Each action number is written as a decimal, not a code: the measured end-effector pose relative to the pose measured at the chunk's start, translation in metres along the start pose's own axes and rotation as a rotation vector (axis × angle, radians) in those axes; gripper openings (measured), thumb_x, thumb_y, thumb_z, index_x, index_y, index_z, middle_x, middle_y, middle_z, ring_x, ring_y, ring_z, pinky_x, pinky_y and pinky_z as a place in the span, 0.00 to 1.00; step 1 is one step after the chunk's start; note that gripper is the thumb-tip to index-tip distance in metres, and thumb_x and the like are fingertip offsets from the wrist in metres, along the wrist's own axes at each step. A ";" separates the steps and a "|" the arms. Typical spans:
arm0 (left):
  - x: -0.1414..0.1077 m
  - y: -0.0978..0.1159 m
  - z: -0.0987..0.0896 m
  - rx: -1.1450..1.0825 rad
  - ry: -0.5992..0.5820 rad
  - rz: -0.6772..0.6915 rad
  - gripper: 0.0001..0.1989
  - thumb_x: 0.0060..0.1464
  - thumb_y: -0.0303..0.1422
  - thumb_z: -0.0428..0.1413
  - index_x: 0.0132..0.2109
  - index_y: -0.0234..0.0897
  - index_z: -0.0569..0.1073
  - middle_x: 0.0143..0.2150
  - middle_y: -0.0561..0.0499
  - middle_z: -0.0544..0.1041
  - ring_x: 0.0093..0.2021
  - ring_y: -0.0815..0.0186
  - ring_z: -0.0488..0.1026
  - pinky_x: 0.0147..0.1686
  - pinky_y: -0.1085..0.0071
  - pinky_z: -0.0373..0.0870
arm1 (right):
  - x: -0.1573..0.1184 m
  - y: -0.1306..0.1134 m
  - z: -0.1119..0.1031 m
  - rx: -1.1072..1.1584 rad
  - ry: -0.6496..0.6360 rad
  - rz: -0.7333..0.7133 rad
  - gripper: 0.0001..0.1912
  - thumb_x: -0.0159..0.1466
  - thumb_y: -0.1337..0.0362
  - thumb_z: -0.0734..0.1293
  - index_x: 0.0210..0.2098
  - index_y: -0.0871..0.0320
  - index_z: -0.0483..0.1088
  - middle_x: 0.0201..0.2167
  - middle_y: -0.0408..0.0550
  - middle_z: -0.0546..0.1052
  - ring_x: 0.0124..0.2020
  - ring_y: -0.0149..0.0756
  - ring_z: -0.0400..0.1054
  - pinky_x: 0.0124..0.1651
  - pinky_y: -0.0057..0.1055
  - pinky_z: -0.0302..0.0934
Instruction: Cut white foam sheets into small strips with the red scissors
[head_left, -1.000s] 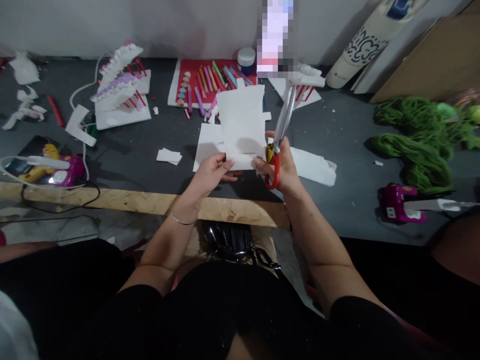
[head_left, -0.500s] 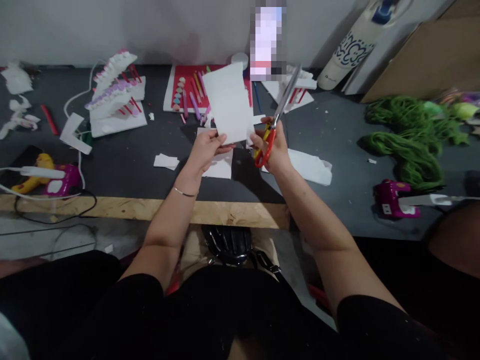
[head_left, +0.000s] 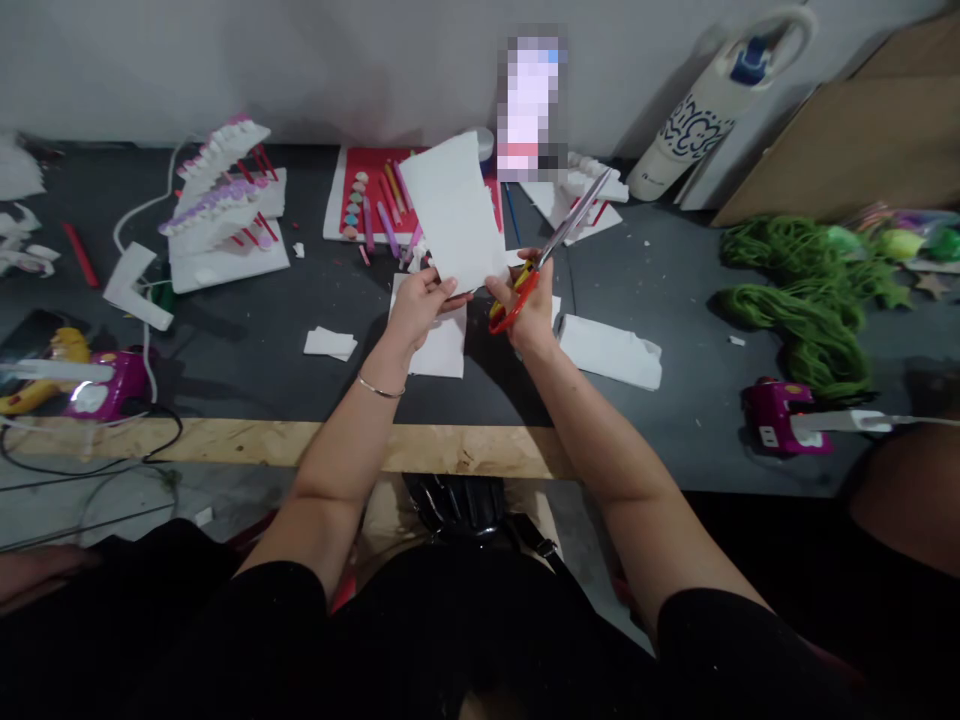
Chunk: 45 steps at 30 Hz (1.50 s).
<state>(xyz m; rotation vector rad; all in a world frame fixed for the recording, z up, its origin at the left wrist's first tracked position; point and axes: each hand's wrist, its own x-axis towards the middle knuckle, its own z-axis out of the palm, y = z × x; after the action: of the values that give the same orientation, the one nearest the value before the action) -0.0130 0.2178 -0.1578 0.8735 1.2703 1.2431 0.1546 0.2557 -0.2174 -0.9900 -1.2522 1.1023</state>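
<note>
A white sheet [head_left: 456, 215] is held up over the dark table, its lower left corner pinched by my left hand [head_left: 421, 308]. My right hand [head_left: 529, 305] is closed on red-and-yellow scissors [head_left: 571, 215], whose blades point up and to the right. The right thumb rests at the sheet's lower right corner. Beneath my left hand lies another white piece [head_left: 441, 345]. Folded white material [head_left: 611, 352] sits to the right of my right hand, and small white strips [head_left: 330, 344] lie to the left.
White layered models [head_left: 225, 215] stand at the left. Coloured sticks lie on a red sheet [head_left: 360, 165] behind the hands. A bottle [head_left: 679, 130], green yarn [head_left: 802, 300] and a purple device [head_left: 784, 420] are at the right; another purple device [head_left: 112, 385] is at the left. People sit on both sides.
My right hand has moved slightly left with the scissors, closer to my left hand. The sheet stays held up, tilted a little more. The camera view has shifted slightly.
</note>
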 end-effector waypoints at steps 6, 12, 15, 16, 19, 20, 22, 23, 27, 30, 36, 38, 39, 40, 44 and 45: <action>-0.001 -0.013 -0.001 -0.046 -0.012 -0.010 0.12 0.61 0.36 0.70 0.46 0.36 0.79 0.42 0.46 0.88 0.39 0.65 0.89 0.41 0.76 0.82 | -0.006 -0.001 0.007 0.121 0.068 0.041 0.40 0.54 0.38 0.78 0.52 0.41 0.52 0.40 0.40 0.69 0.39 0.38 0.74 0.41 0.39 0.72; -0.007 -0.015 0.000 0.031 -0.019 -0.041 0.28 0.53 0.54 0.73 0.49 0.40 0.76 0.40 0.47 0.89 0.37 0.62 0.89 0.28 0.78 0.73 | -0.015 -0.009 0.011 0.162 0.147 0.140 0.41 0.52 0.38 0.79 0.51 0.42 0.52 0.41 0.40 0.71 0.38 0.37 0.75 0.41 0.37 0.72; -0.010 -0.012 0.003 0.069 0.005 -0.065 0.26 0.54 0.53 0.72 0.47 0.39 0.76 0.39 0.47 0.88 0.36 0.61 0.89 0.26 0.77 0.71 | -0.020 -0.007 0.009 0.089 0.126 0.108 0.38 0.55 0.36 0.75 0.51 0.42 0.53 0.40 0.40 0.71 0.38 0.37 0.74 0.41 0.37 0.74; -0.011 -0.011 0.004 0.074 0.011 -0.072 0.24 0.55 0.51 0.73 0.46 0.39 0.76 0.39 0.47 0.88 0.35 0.61 0.89 0.25 0.77 0.71 | -0.021 -0.005 0.008 0.060 0.108 0.092 0.36 0.56 0.36 0.74 0.51 0.42 0.53 0.40 0.40 0.70 0.37 0.36 0.74 0.40 0.36 0.74; -0.015 -0.007 0.006 0.072 0.026 -0.078 0.17 0.60 0.44 0.71 0.45 0.37 0.77 0.40 0.47 0.88 0.34 0.64 0.87 0.25 0.78 0.72 | -0.023 0.001 0.004 0.046 0.078 0.049 0.33 0.59 0.38 0.73 0.51 0.42 0.53 0.38 0.38 0.71 0.35 0.35 0.75 0.38 0.34 0.75; -0.017 -0.006 0.006 0.068 0.033 -0.074 0.15 0.61 0.41 0.70 0.44 0.37 0.77 0.40 0.47 0.88 0.35 0.65 0.87 0.26 0.78 0.72 | -0.023 0.002 0.003 0.061 0.078 0.043 0.33 0.59 0.38 0.73 0.51 0.43 0.54 0.38 0.38 0.72 0.35 0.34 0.76 0.38 0.34 0.75; -0.020 -0.003 0.008 0.062 0.040 -0.064 0.10 0.65 0.37 0.68 0.44 0.36 0.77 0.40 0.48 0.87 0.37 0.65 0.87 0.28 0.79 0.76 | -0.024 0.004 0.001 0.090 0.085 0.048 0.34 0.58 0.39 0.75 0.51 0.43 0.54 0.38 0.38 0.73 0.34 0.34 0.77 0.37 0.34 0.75; -0.021 -0.002 0.009 0.063 0.035 -0.069 0.09 0.66 0.35 0.67 0.44 0.36 0.77 0.39 0.48 0.87 0.38 0.65 0.87 0.30 0.79 0.77 | -0.025 0.003 0.001 0.103 0.094 0.057 0.34 0.58 0.40 0.75 0.52 0.42 0.55 0.37 0.37 0.73 0.34 0.34 0.77 0.37 0.34 0.76; -0.024 0.004 0.013 0.078 0.019 -0.110 0.07 0.69 0.34 0.65 0.44 0.36 0.77 0.37 0.50 0.85 0.42 0.64 0.88 0.34 0.79 0.81 | -0.027 -0.003 -0.001 0.184 0.170 0.099 0.39 0.52 0.45 0.80 0.54 0.41 0.57 0.38 0.37 0.75 0.34 0.35 0.78 0.37 0.35 0.77; -0.024 0.006 0.013 0.053 0.013 -0.110 0.06 0.68 0.32 0.66 0.42 0.36 0.77 0.39 0.50 0.86 0.42 0.64 0.88 0.37 0.76 0.83 | -0.029 -0.008 -0.002 0.176 0.180 0.133 0.40 0.50 0.44 0.81 0.54 0.40 0.57 0.37 0.38 0.75 0.33 0.36 0.76 0.37 0.37 0.76; -0.016 0.003 0.004 -0.044 -0.035 -0.089 0.09 0.63 0.33 0.71 0.41 0.35 0.79 0.38 0.50 0.86 0.41 0.64 0.88 0.41 0.74 0.85 | -0.029 -0.015 0.001 0.046 0.088 0.085 0.36 0.56 0.37 0.76 0.52 0.42 0.55 0.36 0.38 0.71 0.34 0.36 0.75 0.39 0.38 0.76; -0.010 0.003 -0.002 -0.089 -0.021 -0.070 0.13 0.59 0.36 0.73 0.42 0.34 0.80 0.39 0.49 0.87 0.40 0.63 0.88 0.41 0.74 0.86 | -0.025 -0.027 -0.004 0.015 0.047 0.113 0.34 0.59 0.33 0.73 0.50 0.43 0.56 0.34 0.38 0.70 0.32 0.35 0.74 0.37 0.36 0.75; -0.008 0.004 -0.006 -0.111 -0.006 -0.059 0.14 0.58 0.37 0.74 0.43 0.34 0.80 0.40 0.48 0.87 0.41 0.63 0.89 0.41 0.74 0.86 | -0.022 -0.036 -0.010 0.001 0.025 0.149 0.34 0.59 0.30 0.71 0.50 0.44 0.57 0.33 0.38 0.70 0.31 0.34 0.73 0.36 0.35 0.73; -0.006 0.005 -0.010 -0.130 0.011 -0.050 0.15 0.58 0.38 0.74 0.43 0.33 0.80 0.41 0.47 0.87 0.42 0.62 0.89 0.42 0.74 0.85 | -0.020 -0.047 -0.018 -0.013 -0.020 0.209 0.34 0.61 0.27 0.68 0.49 0.45 0.59 0.33 0.39 0.71 0.30 0.33 0.73 0.34 0.34 0.72; 0.000 0.011 -0.025 -0.198 0.056 -0.037 0.13 0.61 0.37 0.73 0.41 0.32 0.79 0.41 0.45 0.86 0.47 0.59 0.90 0.41 0.79 0.84 | -0.022 -0.097 -0.054 -0.109 -0.274 0.335 0.39 0.62 0.23 0.67 0.50 0.51 0.70 0.24 0.36 0.66 0.21 0.29 0.63 0.24 0.29 0.62; 0.001 0.012 -0.027 -0.211 0.064 -0.038 0.13 0.61 0.36 0.72 0.40 0.32 0.79 0.40 0.46 0.85 0.49 0.58 0.90 0.41 0.80 0.83 | -0.026 -0.108 -0.061 -0.125 -0.346 0.351 0.39 0.62 0.24 0.68 0.50 0.52 0.72 0.24 0.36 0.66 0.21 0.28 0.62 0.24 0.29 0.61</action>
<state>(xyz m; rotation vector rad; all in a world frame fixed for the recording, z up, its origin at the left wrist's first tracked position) -0.0418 0.2170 -0.1507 0.6599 1.1756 1.3564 0.2246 0.2097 -0.1224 -1.1777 -1.4725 1.5314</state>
